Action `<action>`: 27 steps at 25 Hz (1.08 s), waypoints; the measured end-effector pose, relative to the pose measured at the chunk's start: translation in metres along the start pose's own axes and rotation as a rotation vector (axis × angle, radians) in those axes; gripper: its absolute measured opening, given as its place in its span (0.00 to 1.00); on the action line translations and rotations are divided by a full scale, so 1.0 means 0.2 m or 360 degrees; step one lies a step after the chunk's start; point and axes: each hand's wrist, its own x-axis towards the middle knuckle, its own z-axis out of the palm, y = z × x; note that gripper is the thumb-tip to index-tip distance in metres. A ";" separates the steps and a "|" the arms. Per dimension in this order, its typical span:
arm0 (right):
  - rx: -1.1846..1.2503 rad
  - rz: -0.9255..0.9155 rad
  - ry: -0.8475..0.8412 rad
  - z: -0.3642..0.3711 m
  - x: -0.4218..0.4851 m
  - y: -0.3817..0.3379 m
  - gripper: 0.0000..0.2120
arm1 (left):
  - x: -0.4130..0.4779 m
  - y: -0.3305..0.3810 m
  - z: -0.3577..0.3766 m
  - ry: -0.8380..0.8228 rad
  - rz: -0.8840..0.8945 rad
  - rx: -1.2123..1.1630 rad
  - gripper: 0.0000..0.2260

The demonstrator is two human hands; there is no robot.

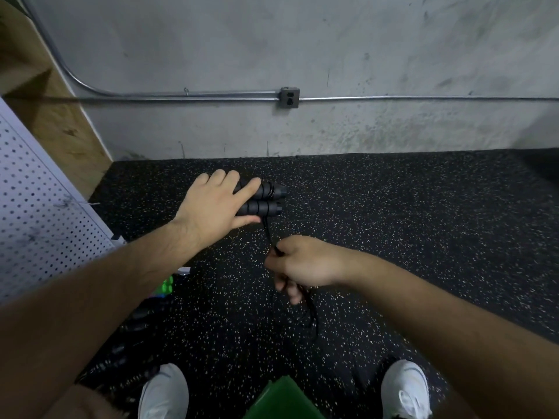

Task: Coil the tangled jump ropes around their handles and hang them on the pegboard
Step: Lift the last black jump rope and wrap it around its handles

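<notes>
The two black foam handles (pixel 266 199) are kept side by side above the speckled rubber floor (pixel 393 237), probably so that the cord (pixel 268 234) can be wound round both. They are clasped between fingers and thumb of the outstretched left hand (pixel 211 207). The cord is pinched taut in the curled right hand (pixel 302 264), held lower and nearer.

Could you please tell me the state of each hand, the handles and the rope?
left hand: holds both handles together.
right hand: grips the rope.
handles: side by side, few turns wound near one end.
rope: stretched from handles to right hand, remainder dangling.
</notes>
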 end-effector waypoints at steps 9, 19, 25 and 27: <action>-0.0909 -0.0520 0.1112 -0.36 -0.11 0.05 0.05 | -0.01 0.08 -0.05 0.0022 0.0618 -0.0384 0.34; 0.0058 -0.0283 0.0622 -0.22 0.10 0.26 0.11 | 0.04 0.18 -0.22 0.0220 0.0187 -0.0566 0.38; -0.0035 -0.0132 0.0396 -0.01 0.11 0.10 0.11 | 0.08 0.08 -0.09 0.0079 0.0099 -0.0181 0.40; -0.0018 -0.0076 0.0225 0.00 0.05 0.04 0.12 | 0.07 0.05 -0.06 0.0031 0.0107 -0.0175 0.41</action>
